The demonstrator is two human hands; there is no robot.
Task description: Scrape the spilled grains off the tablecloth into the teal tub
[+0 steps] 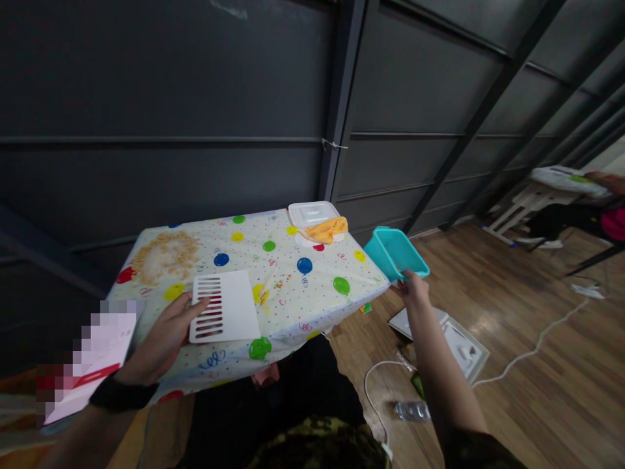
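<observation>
My left hand grips the slotted side of a flat white plastic scraper, held over the near left part of the table. At the table's right edge, my right hand holds a turquoise plastic container by its near rim. The container is tilted, and the inside I can see looks bare. A ring of pale yellow crumbs with whitish powder in its middle lies on the far left of the tablecloth. A few small crumbs lie right of the scraper.
A balloon-patterned tablecloth covers the table. At its back right sit a white lid and an orange cloth. A cable, a plastic bottle and an open white box lie on the floor. Another person sits far right.
</observation>
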